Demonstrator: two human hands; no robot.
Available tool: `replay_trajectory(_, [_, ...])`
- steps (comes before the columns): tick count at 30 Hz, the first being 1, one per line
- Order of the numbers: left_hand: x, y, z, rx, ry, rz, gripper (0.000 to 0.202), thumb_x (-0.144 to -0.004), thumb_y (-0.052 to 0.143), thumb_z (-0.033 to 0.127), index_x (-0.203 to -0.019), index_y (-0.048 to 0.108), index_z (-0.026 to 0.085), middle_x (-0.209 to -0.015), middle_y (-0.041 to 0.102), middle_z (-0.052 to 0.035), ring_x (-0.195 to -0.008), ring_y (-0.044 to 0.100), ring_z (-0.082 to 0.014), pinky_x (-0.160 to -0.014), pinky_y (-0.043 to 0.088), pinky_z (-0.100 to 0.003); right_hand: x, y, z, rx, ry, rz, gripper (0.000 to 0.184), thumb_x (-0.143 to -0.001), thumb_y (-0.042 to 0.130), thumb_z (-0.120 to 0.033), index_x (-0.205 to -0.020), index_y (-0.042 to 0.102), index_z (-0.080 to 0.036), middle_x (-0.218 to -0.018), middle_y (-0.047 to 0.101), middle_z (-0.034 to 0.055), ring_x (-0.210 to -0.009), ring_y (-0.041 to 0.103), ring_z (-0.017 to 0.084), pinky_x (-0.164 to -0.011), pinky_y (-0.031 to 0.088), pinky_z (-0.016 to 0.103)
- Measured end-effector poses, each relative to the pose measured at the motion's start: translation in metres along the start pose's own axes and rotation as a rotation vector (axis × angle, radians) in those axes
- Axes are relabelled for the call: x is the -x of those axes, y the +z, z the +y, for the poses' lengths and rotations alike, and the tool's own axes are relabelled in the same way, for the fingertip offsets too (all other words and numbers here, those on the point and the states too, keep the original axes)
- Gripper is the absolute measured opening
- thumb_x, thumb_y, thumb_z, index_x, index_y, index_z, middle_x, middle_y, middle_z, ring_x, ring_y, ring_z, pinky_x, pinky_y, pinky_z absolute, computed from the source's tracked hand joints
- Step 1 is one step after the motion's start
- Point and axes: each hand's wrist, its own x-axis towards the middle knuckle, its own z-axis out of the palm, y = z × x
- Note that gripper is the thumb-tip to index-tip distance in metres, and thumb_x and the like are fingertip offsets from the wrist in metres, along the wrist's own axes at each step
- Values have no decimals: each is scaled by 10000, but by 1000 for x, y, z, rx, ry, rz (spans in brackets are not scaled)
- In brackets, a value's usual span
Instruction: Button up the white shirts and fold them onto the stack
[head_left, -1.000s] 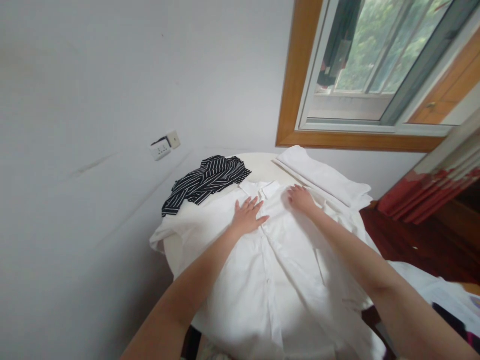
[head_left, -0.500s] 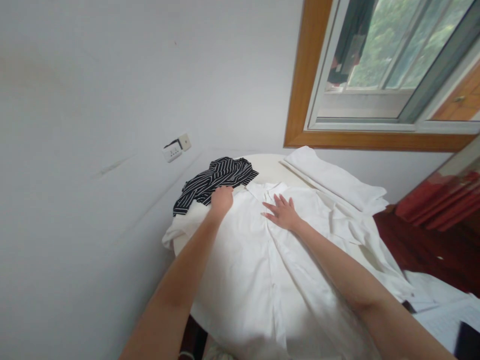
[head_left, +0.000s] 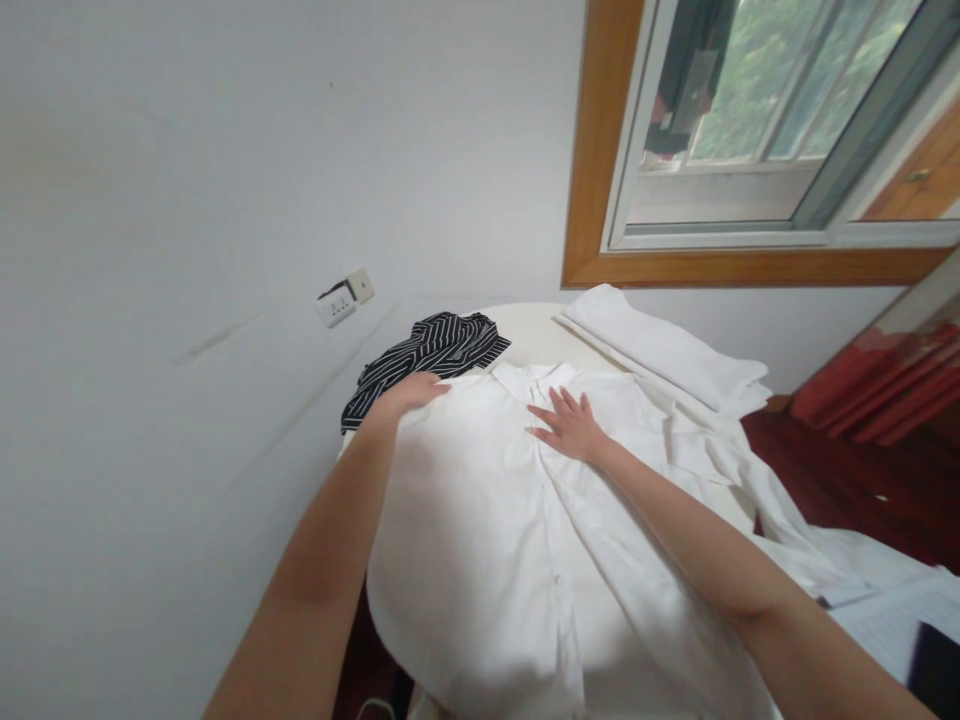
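The white shirt [head_left: 487,520] lies spread front-up across the round counter [head_left: 536,335], collar [head_left: 536,378] toward the wall. The right hand [head_left: 570,425] rests flat on the shirt just below the collar, fingers spread, gripping nothing. The left hand [head_left: 409,392] lies at the shirt's left shoulder edge, just beside the striped garment [head_left: 427,350]; whether it grips fabric cannot be determined. A folded white cloth [head_left: 660,350] lies beneath the window.

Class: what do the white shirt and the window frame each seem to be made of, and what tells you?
The white shirt looks like thin woven cloth, perhaps cotton, matt: it lies in soft creases and folds. The window frame looks like wood or a wood-look finish, orange-brown, smooth, slightly shiny.
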Motion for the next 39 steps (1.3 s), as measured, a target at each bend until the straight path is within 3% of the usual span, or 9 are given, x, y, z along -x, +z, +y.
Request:
replay_trajectory(4, [0,-2,-9,-47,51,300,399,-933,375,456,-1023,650,181,-1061,706,-95,-977,643,-224,-812,460,-262,0,-1,0,-4,3,-7,630,-895,274,-710,-1445,381,-421,-1589,207,99,-1450,129,376,-1079,84,672])
replay_trajectory(8, [5,11,-4,-311,21,346,389,-933,398,438,-1141,582,166,-1013,684,-161,-1014,621,-299,-853,438,-369,1,-2,0,5,1,-4,629,-900,257,-707,-1452,366,-423,-1592,202,90,-1453,121,367,-1084,82,662])
replay_trajectory(13, [14,45,30,-389,208,549,340,-935,338,213,-1155,590,153,-1180,609,-184,-1172,512,-316,-960,384,-456,0,0,1,26,9,-25,633,-898,258,-712,-1456,351,-429,-1596,186,81,-1455,112,362,-1086,86,658])
replay_trajectory(17, [21,92,64,-184,296,484,415,-949,368,349,-1289,557,203,-1364,543,-121,-1244,478,-282,-1029,375,-438,0,0,1,45,13,-13,636,-896,252,-716,-1459,339,-435,-1597,183,77,-1457,120,349,-1093,85,645])
replay_trajectory(21, [22,121,63,-121,261,407,546,-943,330,529,-1421,439,289,-1522,372,-80,-1394,324,-318,-1112,234,-578,1,-1,1,44,15,-25,637,-894,261,-716,-1459,343,-432,-1599,175,78,-1457,119,350,-1095,89,639])
replay_trajectory(26, [10,112,29,-150,261,398,584,-941,341,531,-1443,417,245,-1533,343,-106,-1412,313,-288,-1149,219,-500,1,-3,1,14,4,-12,646,-893,253,-718,-1456,360,-420,-1594,190,90,-1457,111,356,-1097,89,636])
replay_trajectory(29, [8,105,23,-175,238,401,567,-950,340,494,-1434,433,214,-1523,358,-126,-1402,331,-290,-1144,236,-492,2,-4,0,12,4,-15,633,-901,263,-704,-1456,364,-417,-1592,198,92,-1457,118,355,-1101,89,631])
replay_trajectory(34, [18,102,60,-193,129,476,503,-953,343,353,-1379,496,133,-1463,440,-172,-1377,351,-340,-1122,240,-560,2,-2,-1,22,-5,-5,630,-905,259,-700,-1455,369,-412,-1589,203,100,-1457,121,349,-1100,102,630])
replay_trajectory(39, [7,103,110,-89,311,588,513,-970,305,330,-1458,385,194,-1531,360,-88,-1432,264,-258,-1169,206,-461,0,1,-1,54,9,0,626,-907,279,-692,-1465,343,-415,-1594,191,89,-1456,135,343,-1098,116,626])
